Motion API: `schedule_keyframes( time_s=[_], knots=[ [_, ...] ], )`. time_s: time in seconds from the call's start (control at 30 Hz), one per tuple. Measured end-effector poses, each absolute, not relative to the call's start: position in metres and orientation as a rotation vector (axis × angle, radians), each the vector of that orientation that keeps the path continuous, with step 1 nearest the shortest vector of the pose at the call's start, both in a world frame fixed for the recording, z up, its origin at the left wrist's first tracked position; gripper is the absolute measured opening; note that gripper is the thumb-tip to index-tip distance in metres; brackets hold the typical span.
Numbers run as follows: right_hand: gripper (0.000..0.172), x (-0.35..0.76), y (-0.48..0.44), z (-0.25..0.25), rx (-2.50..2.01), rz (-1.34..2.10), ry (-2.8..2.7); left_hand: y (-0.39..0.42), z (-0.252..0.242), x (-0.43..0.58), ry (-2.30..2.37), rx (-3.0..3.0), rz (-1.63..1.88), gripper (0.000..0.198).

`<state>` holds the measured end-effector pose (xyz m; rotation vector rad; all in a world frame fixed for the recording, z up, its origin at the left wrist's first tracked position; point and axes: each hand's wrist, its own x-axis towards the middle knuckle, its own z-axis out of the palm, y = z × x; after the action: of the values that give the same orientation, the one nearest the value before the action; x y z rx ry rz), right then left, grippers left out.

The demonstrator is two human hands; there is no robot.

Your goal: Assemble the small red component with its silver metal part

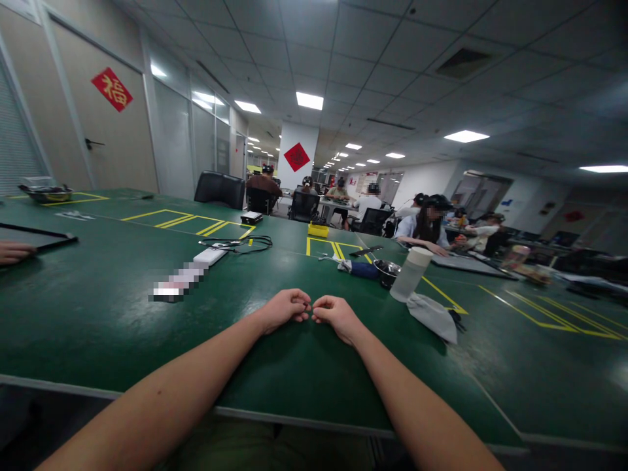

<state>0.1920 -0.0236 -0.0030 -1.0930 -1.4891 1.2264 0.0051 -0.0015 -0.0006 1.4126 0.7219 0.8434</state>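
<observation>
My left hand (287, 307) and my right hand (336, 316) are close together over the green table (275, 366), in the middle of the head view. The fingers of both are curled with the tips pinched. Between the fingertips there may be a tiny dark thing at the left hand, too small to name. Whether the right hand pinches anything is hidden. Left of my hands lies a white power strip (210, 255) with dark cable (255, 244). To their right stand a frosted bottle (411, 275) and a metal bowl (386, 272), with a grey pouch (432, 316) beside the bottle.
A navy folded umbrella-like roll (364, 269) lies by the bowl. Farther back are a yellow box (318, 229) and yellow tape markings (210, 224). Another person's hand (16, 252) rests at a black-edged board (53, 239) on the left. A co-worker (422, 226) sits at the right.
</observation>
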Motion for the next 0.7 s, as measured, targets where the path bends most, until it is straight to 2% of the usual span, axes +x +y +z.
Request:
schedule_keyframes(
  time_s=[0.37, 0.5, 0.7],
  knots=[
    [0.019, 0.1909, -0.0262, 0.0047, -1.010, 1.434, -1.283, 0.0029, -0.0009, 0.0056, 0.724, 1.115, 0.824, 0.027],
    [0.010, 0.1914, -0.0253, 0.0039, -1.014, 1.431, -1.275, 0.0026, -0.0007, 0.0054, 0.716, 1.151, 0.815, 0.031],
    [0.012, 0.1917, -0.0235, -0.0003, -1.050, 1.397, -1.305, -0.0025, 0.0015, 0.0036, 0.710, 1.376, 0.808, 0.031]
  ],
)
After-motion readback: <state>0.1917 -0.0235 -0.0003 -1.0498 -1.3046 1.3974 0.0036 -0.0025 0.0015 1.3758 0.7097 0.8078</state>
